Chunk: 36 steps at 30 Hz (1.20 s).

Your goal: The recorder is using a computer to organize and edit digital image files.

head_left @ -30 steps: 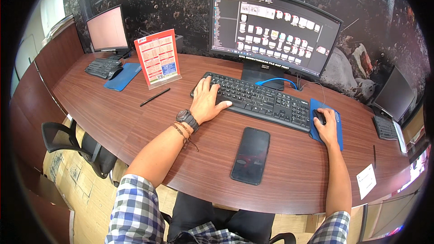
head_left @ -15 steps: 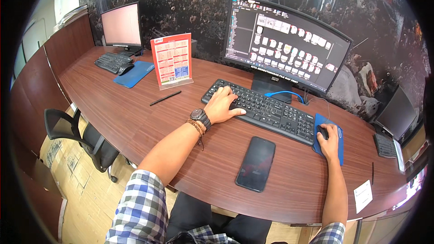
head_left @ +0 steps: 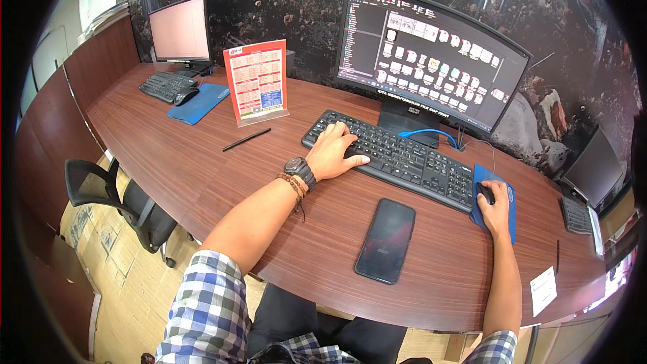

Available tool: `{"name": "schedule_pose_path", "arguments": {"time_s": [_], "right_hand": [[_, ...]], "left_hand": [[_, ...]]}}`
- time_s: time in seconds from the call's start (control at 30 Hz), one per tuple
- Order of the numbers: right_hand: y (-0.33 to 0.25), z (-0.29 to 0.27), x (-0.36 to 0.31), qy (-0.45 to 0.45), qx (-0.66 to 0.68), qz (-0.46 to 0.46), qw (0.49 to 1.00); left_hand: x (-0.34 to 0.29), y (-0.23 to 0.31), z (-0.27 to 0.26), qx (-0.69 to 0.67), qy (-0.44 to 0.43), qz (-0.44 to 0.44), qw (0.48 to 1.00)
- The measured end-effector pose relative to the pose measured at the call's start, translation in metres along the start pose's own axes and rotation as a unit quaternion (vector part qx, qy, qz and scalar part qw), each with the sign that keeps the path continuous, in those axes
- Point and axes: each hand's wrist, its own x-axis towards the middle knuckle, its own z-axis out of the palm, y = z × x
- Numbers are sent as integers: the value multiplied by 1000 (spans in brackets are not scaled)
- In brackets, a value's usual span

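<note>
My left hand (head_left: pixel 330 154) rests on the left end of a black keyboard (head_left: pixel 412 167), fingers over the keys and thumb stretched toward its lower edge. A dark watch (head_left: pixel 296 168) and beaded bracelets circle that wrist. At the right, my right hand (head_left: pixel 496 207) is curved over a black computer mouse (head_left: pixel 484 193) on a blue mouse pad (head_left: pixel 484 174). Beyond the keyboard stands a curved monitor (head_left: pixel 431 50) with file icons in rows. A dark smartphone (head_left: pixel 385 241) lies face up between my forearms.
Left of the keyboard are a black pen (head_left: pixel 247 139) and a red-and-white sign in a clear stand (head_left: pixel 257 84). Farther left sits a second monitor (head_left: pixel 178 30) with its keyboard (head_left: pixel 167 86). A white card (head_left: pixel 543 290) lies at right. An office chair (head_left: pixel 121 202) stands at the desk edge.
The whole view has shifted slightly. Both hands keep their places, the left on the keyboard and the right on the computer mouse. No object has visibly moved on the desk.
</note>
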Motion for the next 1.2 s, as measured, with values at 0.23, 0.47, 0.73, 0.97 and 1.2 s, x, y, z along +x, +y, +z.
{"name": "schedule_pose_path", "arguments": {"time_s": [0.23, 0.47, 0.73, 0.97, 1.2], "right_hand": [[1, 2, 0, 11, 10, 9, 1000], [1, 1, 0, 13, -8, 7, 1000], [5, 3, 0, 23, -26, 16, 999], [3, 2, 0, 25, -29, 19, 999], [4, 3, 0, 29, -38, 19, 999]], "left_hand": [[-1, -1, 0, 1, 11, -4, 1000], [0, -1, 0, 4, 5, -15, 1000], [-1, -2, 2, -4, 7, -9, 1000], [-1, -3, 2, -8, 0, -16, 1000], [-1, -4, 3, -6, 8, -9, 1000]]}}
